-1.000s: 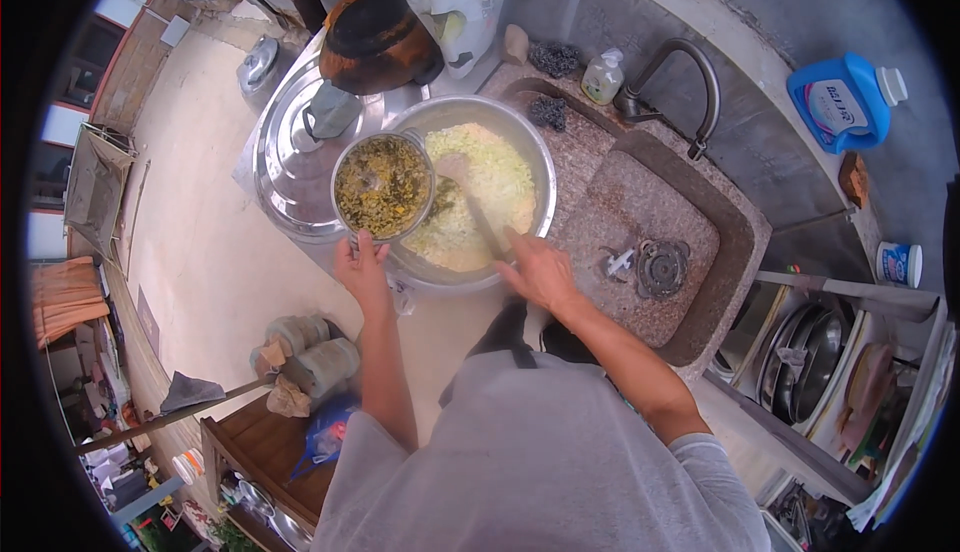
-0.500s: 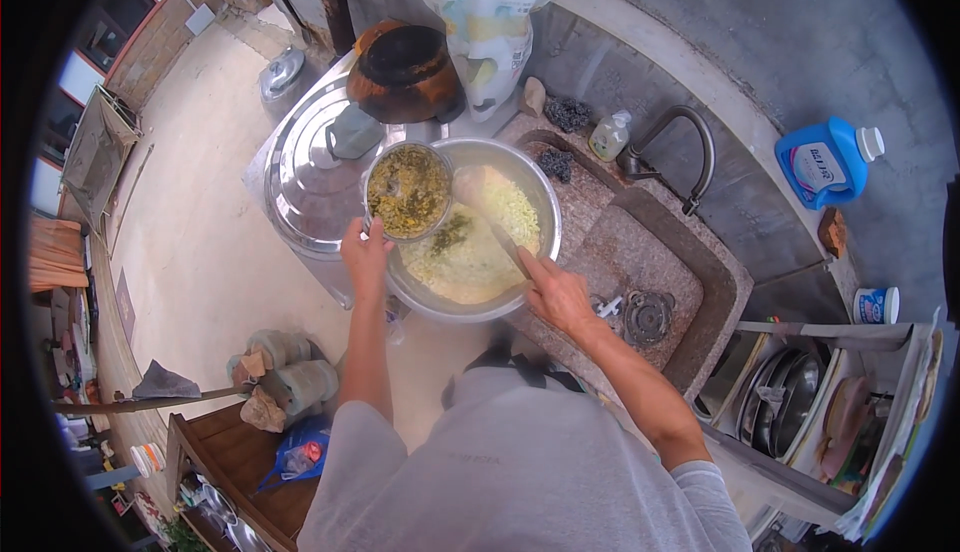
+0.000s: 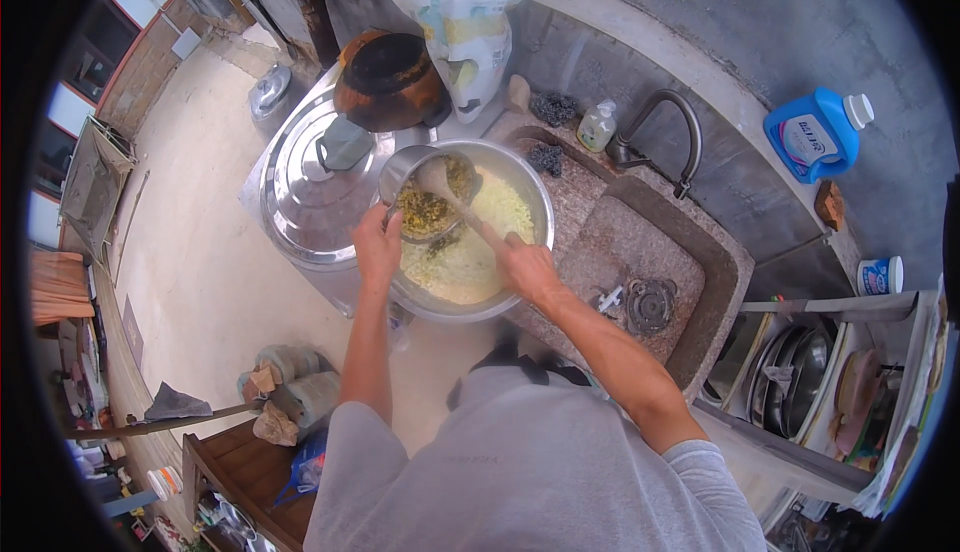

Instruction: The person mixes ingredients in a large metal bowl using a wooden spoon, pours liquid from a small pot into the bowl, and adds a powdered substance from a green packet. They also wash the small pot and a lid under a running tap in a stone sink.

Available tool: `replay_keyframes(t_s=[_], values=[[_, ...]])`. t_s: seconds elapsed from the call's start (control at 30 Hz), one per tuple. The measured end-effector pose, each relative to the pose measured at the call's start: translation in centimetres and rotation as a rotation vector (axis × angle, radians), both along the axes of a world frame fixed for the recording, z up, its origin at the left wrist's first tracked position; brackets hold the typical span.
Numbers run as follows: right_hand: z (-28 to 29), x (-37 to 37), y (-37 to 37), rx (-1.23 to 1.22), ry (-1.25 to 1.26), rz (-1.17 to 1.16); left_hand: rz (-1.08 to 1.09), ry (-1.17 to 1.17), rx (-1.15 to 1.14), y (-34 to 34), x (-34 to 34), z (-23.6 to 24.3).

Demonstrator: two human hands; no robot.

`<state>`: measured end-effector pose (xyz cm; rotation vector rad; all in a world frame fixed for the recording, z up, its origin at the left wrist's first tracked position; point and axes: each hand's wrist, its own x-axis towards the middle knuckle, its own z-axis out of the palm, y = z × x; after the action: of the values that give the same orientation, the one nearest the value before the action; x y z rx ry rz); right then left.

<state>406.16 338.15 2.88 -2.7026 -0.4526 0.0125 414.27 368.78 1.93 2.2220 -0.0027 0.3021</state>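
My left hand grips the side of a small metal bowl, tilted over the large metal basin. Yellow-green chopped mix lies inside the bowl. My right hand is closed round the handle of a wooden spoon, whose head is in the mouth of the bowl. Below them, the wide basin holds pale green chopped bits and a creamy, pale mass. Some dark green mix sits on top of that mass, just under the bowl's edge.
Left of the basin is a big round metal lid with a dark-topped brown pot behind it. A white bag stands at the back. To the right are a stone sink, a curved faucet and a blue jug.
The small bowl has tipped over the basin, and my right hand has raised the spoon from the basin into the bowl. The whole view has shifted slightly.
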Motion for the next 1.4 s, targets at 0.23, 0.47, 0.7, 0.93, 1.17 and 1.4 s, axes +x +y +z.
replay_keyframes(t_s=[0.23, 0.47, 0.7, 0.93, 1.17, 1.4], values=[[1.4, -3.4, 0.6, 0.526, 0.473, -0.131, 0.074, -0.190, -0.015, -2.0, 0.3, -1.2], [3.9, -1.2, -0.4, 0.092, -0.032, -0.006, 0.064, -0.029, -0.231, -2.4, -1.0, 0.5], [-3.9, -2.1, 0.5, 0.647, 0.200, -0.087, 0.015, -0.209, -0.049, -4.6, -2.4, 0.2], [-0.5, -3.1, -3.2, 1.052, 0.829, -0.202, -0.011, -0.307, 0.073, -6.3, -3.1, 1.0], [0.2, -5.9, -7.7, 0.575, 0.206, 0.050, 0.041, -0.442, 0.171, -4.4, -2.9, 1.1], [-1.0, -4.2, -3.6, 0.473, 0.094, -0.037, -0.072, -0.469, 0.057, -7.2, -6.0, 2.2]])
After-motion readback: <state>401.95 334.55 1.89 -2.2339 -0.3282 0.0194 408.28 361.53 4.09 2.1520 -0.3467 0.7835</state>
